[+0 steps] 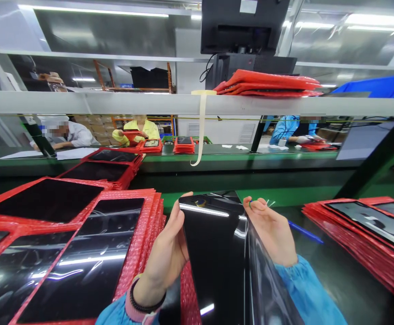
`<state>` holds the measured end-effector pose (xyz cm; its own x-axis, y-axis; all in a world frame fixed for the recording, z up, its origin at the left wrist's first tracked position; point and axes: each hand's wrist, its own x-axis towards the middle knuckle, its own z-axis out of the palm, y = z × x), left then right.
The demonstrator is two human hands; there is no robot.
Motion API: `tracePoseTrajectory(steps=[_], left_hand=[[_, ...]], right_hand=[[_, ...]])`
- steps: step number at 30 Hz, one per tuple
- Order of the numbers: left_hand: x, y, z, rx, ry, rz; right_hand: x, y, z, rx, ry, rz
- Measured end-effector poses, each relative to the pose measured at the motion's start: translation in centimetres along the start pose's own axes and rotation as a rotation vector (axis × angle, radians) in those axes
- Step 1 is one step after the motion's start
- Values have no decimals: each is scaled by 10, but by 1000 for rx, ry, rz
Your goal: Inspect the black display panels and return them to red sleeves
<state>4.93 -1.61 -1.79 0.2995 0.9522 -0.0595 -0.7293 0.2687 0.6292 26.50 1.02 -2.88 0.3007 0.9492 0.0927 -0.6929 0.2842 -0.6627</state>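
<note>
Two hands hold one glossy black panel (217, 257) upright-tilted over the bench (335, 271). Her left hand (168, 253) presses its fingers flat along the panel's left edge; the right hand (271, 230) grips the right edge, its fingertips pinching a clear film tab (267, 203). Stacks of red bubble-wrap sleeves (139, 243) with dark panels lie just left, more at the right (359, 234).
</note>
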Motion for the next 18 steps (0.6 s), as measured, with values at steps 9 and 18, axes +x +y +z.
tracePoseTrajectory(steps=[9,18], left_hand=[[1,2,1,21,-31,27],[7,-2,-2,69,-27,58]], right_hand=[[-3,4,5,-110,19,-29],[-7,12,5,-370,-97,-140]])
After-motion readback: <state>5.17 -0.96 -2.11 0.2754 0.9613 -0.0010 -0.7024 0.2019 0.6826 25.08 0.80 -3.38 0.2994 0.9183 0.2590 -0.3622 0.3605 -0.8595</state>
